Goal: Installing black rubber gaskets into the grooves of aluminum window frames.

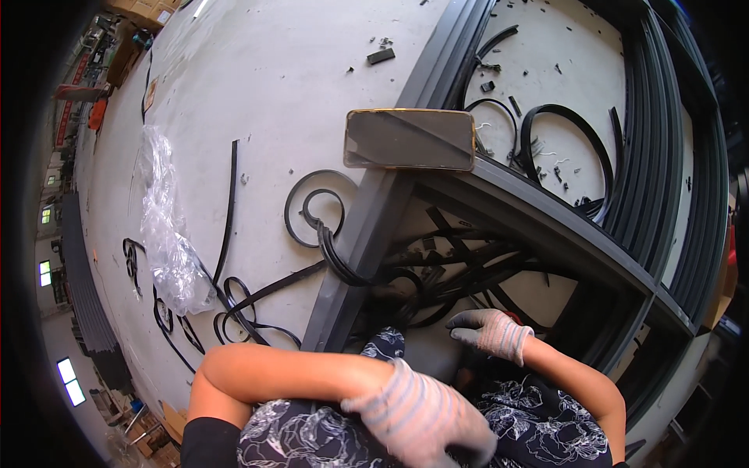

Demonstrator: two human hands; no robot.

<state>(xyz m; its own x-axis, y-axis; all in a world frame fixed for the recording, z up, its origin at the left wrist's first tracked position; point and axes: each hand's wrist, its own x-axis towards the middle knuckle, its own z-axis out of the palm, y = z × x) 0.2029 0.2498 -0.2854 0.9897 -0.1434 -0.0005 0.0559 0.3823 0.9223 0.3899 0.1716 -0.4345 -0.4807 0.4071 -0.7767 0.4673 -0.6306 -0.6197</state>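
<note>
My left hand (425,413), in a pale striped work glove with grey fingertips, is low in front of my lap. Its fingers reach right, with thumb and fingers apart, and nothing shows in it. My right hand (493,335), gloved alike, is further right and a little farther away. Its fingers point left, apart from the thumb. Just behind it a bit of something red (512,317) shows; whether the hand touches it I cannot tell. Beyond both hands, a tangle of black rubber strips (468,273) lies inside a dark grey metal frame (374,207).
A phone-like slab (409,140) lies on the frame's corner. Left on the pale floor are crumpled clear plastic film (173,234), a black strip (229,203) and a coiled strip (290,207). More frame bars (647,148) stand right, around another black loop (573,109) and scattered scraps.
</note>
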